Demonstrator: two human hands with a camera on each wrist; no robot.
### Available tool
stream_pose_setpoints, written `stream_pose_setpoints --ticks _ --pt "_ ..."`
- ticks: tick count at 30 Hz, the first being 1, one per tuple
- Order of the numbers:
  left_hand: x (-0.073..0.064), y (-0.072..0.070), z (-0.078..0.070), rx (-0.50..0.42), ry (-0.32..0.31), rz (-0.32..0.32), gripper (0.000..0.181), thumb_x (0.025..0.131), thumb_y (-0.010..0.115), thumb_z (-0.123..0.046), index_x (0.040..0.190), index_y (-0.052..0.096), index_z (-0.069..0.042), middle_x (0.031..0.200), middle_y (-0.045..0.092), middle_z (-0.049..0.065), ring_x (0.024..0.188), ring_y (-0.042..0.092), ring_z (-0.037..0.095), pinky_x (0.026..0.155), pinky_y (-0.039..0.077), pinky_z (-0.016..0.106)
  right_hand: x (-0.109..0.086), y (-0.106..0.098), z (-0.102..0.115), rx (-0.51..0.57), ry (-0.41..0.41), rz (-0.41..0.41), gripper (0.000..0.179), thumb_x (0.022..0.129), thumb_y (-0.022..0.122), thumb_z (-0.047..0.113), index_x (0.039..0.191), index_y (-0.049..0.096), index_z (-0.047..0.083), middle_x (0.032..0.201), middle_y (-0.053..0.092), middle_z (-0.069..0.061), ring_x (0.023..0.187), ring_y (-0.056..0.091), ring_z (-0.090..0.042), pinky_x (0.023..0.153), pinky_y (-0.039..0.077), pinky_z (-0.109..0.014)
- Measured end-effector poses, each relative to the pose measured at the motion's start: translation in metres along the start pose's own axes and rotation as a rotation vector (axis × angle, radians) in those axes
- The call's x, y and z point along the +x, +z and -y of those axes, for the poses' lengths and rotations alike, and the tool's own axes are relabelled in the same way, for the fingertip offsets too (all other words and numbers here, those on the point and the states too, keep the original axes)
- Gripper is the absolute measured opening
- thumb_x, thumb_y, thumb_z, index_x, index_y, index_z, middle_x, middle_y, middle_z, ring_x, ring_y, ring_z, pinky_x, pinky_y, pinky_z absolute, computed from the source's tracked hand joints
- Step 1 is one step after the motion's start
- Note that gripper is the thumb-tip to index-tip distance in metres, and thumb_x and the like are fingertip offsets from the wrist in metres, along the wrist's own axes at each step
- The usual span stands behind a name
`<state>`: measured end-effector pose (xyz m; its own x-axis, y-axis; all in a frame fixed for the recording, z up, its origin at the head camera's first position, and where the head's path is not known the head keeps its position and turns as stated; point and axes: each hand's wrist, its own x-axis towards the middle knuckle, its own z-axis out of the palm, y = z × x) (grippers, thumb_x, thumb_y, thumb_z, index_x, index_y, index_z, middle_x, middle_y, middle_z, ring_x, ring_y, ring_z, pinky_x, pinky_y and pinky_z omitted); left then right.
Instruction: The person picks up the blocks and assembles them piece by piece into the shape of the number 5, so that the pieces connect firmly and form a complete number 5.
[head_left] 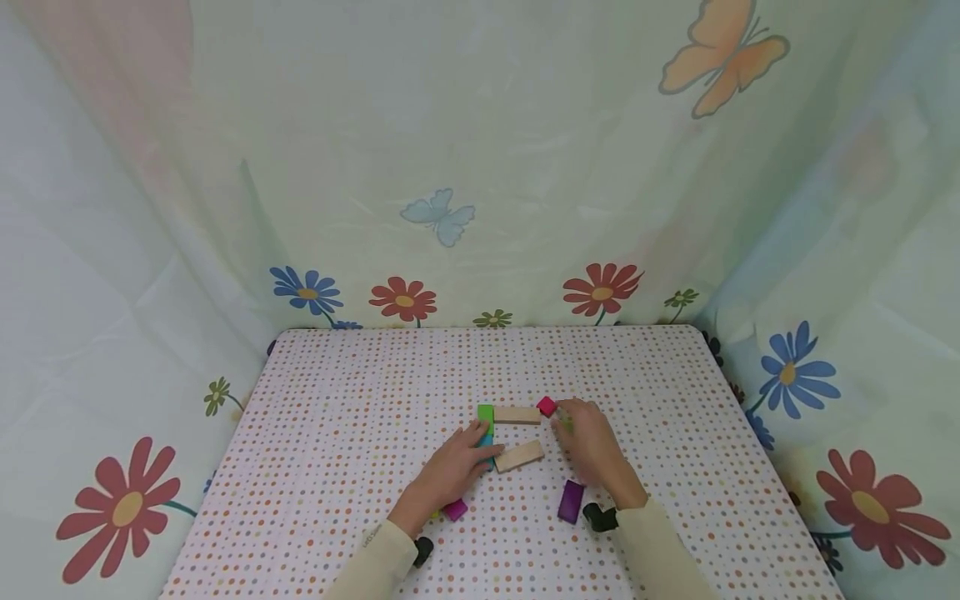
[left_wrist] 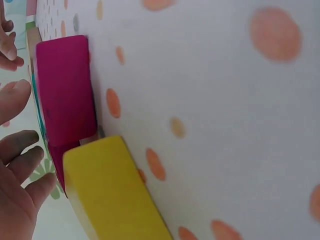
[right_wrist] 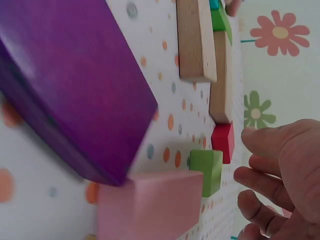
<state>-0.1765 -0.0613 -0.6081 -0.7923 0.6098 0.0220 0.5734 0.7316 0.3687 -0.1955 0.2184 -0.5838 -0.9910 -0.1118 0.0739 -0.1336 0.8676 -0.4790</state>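
Sm red blk [right_wrist: 223, 142], lt-grn blk [right_wrist: 206, 171], pale wood blks [head_left: 516, 415]

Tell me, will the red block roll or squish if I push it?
The red block probably won't roll, because its sides look flat. It's likely stiff, not squishy, since its edges look straight. It may be light, too, being much smaller than the right hand.

Booth [head_left: 555, 167] — flowery drapes [head_left: 322, 150] (dotted tabletop [head_left: 360, 392])
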Motion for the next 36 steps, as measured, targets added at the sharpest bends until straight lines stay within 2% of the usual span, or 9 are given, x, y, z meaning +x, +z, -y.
stream_pose_setpoints --ticks 7,16,22,27,31,36 --pt "-0.001 0.003 0.000 0.010 0.018 0.007 0.038 0.107 0.062 -0.024 0.144 0.067 -0.029 0.172 0.036 0.016 0.161 0.033 0.040 0.128 0.036 0.053 0.020 0.002 -0.005 0.009 0.059 0.043 0.042 0.103 0.069 0.017 0.138 0.064 -0.005 0.137 0.069 -0.026 0.128 0.064 -0.044 0.110 0.052 -0.058" --pt "-0.002 0.003 -0.003 0.025 0.029 -0.003 0.037 0.106 0.064 -0.022 0.143 0.069 -0.028 0.170 0.038 0.018 0.160 0.036 0.036 0.127 0.038 0.050 0.029 0.008 -0.006 0.015 0.060 0.060 0.047 0.097 0.078 0.021 0.135 0.067 -0.006 0.128 0.072 -0.022 0.118 0.069 -0.037 0.100 0.057 -0.053" --pt "0.000 0.003 -0.004 0.022 0.017 -0.015 0.036 0.105 0.065 -0.021 0.141 0.070 -0.026 0.169 0.040 0.019 0.159 0.038 0.037 0.126 0.040 0.052 0.037 0.014 -0.011 0.004 0.053 0.066 0.044 0.096 0.079 0.021 0.131 0.070 -0.005 0.122 0.073 -0.020 0.109 0.070 -0.032 0.094 0.059 -0.049" --pt "0.001 0.004 -0.005 0.030 0.018 -0.025 0.036 0.105 0.066 -0.022 0.140 0.071 -0.027 0.169 0.041 0.019 0.158 0.039 0.036 0.126 0.040 0.050 0.038 0.014 -0.012 0.011 0.067 0.068 0.043 0.096 0.079 0.020 0.130 0.070 -0.005 0.121 0.072 -0.020 0.104 0.068 -0.028 0.089 0.059 -0.046" --pt "0.000 0.005 -0.006 0.036 0.017 -0.029 0.036 0.105 0.066 -0.022 0.140 0.071 -0.028 0.169 0.041 0.018 0.158 0.039 0.036 0.125 0.041 0.050 0.037 0.010 -0.010 0.021 0.080 0.052 0.043 0.097 0.077 0.017 0.131 0.069 -0.007 0.124 0.071 -0.023 0.109 0.069 -0.033 0.093 0.059 -0.049" --pt "0.000 0.004 -0.005 0.016 0.020 -0.043 0.037 0.103 0.068 -0.019 0.139 0.072 -0.027 0.168 0.042 0.019 0.157 0.041 0.038 0.123 0.043 0.054 0.037 0.003 -0.007 -0.007 0.086 0.043 0.042 0.095 0.078 0.015 0.130 0.070 -0.005 0.120 0.071 -0.022 0.105 0.069 -0.033 0.092 0.060 -0.050"
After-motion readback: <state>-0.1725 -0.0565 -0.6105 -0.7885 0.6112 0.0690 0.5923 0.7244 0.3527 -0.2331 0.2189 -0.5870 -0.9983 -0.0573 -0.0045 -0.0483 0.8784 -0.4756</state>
